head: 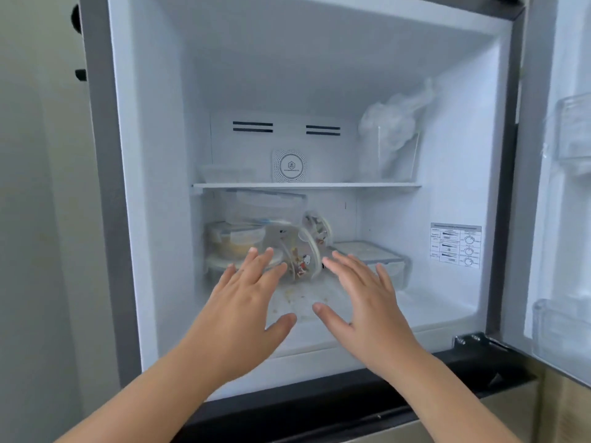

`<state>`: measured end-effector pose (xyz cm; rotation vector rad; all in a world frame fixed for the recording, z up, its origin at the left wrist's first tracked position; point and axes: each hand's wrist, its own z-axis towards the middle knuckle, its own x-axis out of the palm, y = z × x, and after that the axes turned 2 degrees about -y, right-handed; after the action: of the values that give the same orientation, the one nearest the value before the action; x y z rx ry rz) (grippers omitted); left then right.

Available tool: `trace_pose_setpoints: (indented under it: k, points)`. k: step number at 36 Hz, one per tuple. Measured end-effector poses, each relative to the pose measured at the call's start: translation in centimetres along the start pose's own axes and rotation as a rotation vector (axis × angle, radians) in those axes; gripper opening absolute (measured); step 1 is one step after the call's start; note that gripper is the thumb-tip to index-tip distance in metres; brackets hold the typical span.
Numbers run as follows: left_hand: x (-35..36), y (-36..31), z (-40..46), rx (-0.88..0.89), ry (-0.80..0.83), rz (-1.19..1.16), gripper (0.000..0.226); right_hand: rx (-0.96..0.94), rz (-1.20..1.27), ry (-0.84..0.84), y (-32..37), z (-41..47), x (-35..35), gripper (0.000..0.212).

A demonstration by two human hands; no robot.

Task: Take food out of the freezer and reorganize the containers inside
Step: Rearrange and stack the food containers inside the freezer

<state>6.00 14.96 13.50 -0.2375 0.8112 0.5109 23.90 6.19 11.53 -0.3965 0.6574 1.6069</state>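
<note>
The freezer stands open, its white floor [425,308] stained near the front. On the lower level a round cartoon-printed container [300,254] lies on its side, with a second one [316,227] behind it. Round tubs with yellowish food [233,239] are stacked at the left. A flat rectangular lidded box [374,254] sits at the right. My left hand [246,302] and my right hand [364,298] both reach in with fingers spread and hold nothing. They flank the tipped container, just in front of it.
A thin shelf [307,185] carries a low clear tub [227,173], a white round-grilled device [289,166] and a frosted plastic bag in a clear box [393,135]. The door [563,187] hangs open at the right with clear bins. A wall is at the left.
</note>
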Motion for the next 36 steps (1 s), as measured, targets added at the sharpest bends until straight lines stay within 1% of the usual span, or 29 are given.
trace_pose_setpoints:
  k: [4,6,8,16,19,22,25,28,33,36]
  points:
    - [1.1,0.0,3.3,-0.021,0.046,-0.004,0.064,0.038,0.029,0.024,-2.6,1.8,1.0,0.062]
    - [1.8,-0.1,4.8,-0.057,0.081,-0.069,0.065,0.055,0.034,0.030,-4.0,2.6,1.4,0.062]
    - [2.7,-0.3,6.2,-0.058,0.112,-0.106,0.066,0.069,0.027,0.031,-5.3,3.4,1.7,0.063]
    - [6.0,-0.8,11.6,0.007,0.208,0.076,0.069,0.168,-0.067,0.081,-10.0,6.0,1.9,0.066]
    - [6.8,-0.8,13.2,0.024,0.228,0.109,0.071,0.206,-0.110,0.097,-11.4,6.5,2.0,0.066]
    - [7.5,-1.3,14.3,0.046,0.224,0.093,0.069,0.241,-0.183,0.142,-12.7,6.7,2.4,0.066]
    - [8.7,-2.2,15.0,0.101,0.260,0.069,0.065,0.265,-0.233,0.187,-13.6,6.6,2.7,0.061]
    - [9.9,-3.4,15.6,0.141,0.313,0.049,0.062,0.253,-0.237,0.194,-14.3,6.4,2.7,0.054]
    - [11.5,-4.5,16.7,0.129,0.352,0.035,0.061,0.211,-0.209,0.128,-14.6,6.1,2.7,0.041]
    - [12.2,-4.8,17.0,0.116,0.341,0.028,0.056,0.193,-0.190,0.087,-14.4,5.9,2.7,0.038]
